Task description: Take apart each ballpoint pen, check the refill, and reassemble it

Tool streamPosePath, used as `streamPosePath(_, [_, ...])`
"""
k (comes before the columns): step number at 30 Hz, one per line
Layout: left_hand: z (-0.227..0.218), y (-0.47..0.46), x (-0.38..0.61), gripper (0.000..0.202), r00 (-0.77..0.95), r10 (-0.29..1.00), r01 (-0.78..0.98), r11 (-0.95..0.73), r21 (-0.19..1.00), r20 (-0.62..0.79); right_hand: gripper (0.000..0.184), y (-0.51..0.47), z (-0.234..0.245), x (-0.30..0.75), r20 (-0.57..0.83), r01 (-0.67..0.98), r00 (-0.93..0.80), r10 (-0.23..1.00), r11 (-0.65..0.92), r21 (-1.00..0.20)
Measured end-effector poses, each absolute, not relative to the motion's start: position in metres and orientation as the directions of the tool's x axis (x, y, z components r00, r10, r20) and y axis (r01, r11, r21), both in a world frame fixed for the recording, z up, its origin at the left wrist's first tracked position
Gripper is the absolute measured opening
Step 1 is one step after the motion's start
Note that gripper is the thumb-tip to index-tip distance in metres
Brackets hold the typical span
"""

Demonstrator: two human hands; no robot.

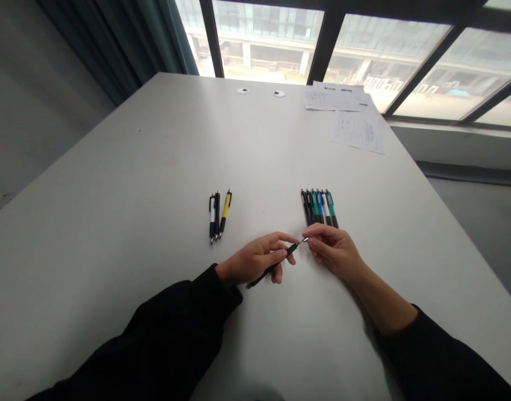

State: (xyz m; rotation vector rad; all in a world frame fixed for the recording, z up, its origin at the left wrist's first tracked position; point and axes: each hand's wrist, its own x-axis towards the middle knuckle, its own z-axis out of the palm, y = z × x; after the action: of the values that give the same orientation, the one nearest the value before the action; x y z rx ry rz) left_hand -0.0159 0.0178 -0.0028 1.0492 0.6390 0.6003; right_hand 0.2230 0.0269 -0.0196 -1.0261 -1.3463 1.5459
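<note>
My left grip [255, 259] held a black pen [276, 265]; my right grip [331, 250] pinched its tip. More pens [319, 208] lay at 1 o'clock.

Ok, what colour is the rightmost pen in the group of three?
That pen is yellow with a black grip, shown best in the head view.

Black pen [276, 265] in the left hand [255, 259], metal tip pinched by the right hand [332, 252]; three pens [219, 216] and a row of colored pens [320, 207] beyond, on the white desk [113, 184].
</note>
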Motion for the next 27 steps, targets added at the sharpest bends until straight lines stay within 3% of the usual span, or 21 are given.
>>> streamPosePath(7, [-0.005, 0.018, -0.015, 0.033, 0.675, 0.704, -0.124, 0.404, 0.906, -0.221, 0.020, 0.026, -0.011, 0.222, -0.071, 0.076, -0.389, 0.919, -0.045, -0.996])
streamPosePath(18, [-0.005, 0.018, -0.015, 0.034, 0.664, 0.713, -0.139, 0.413, 0.900, -0.225, 0.024, 0.025, -0.010, 0.220, -0.098, 0.061, -0.360, 0.928, -0.082, -0.995])
streamPosePath(27, [-0.008, 0.018, -0.015, 0.031, 0.675, 0.707, -0.141, 0.404, 0.904, -0.211, 0.022, 0.025, -0.004, 0.217, -0.023, 0.131, -0.448, 0.894, 0.040, -0.991])
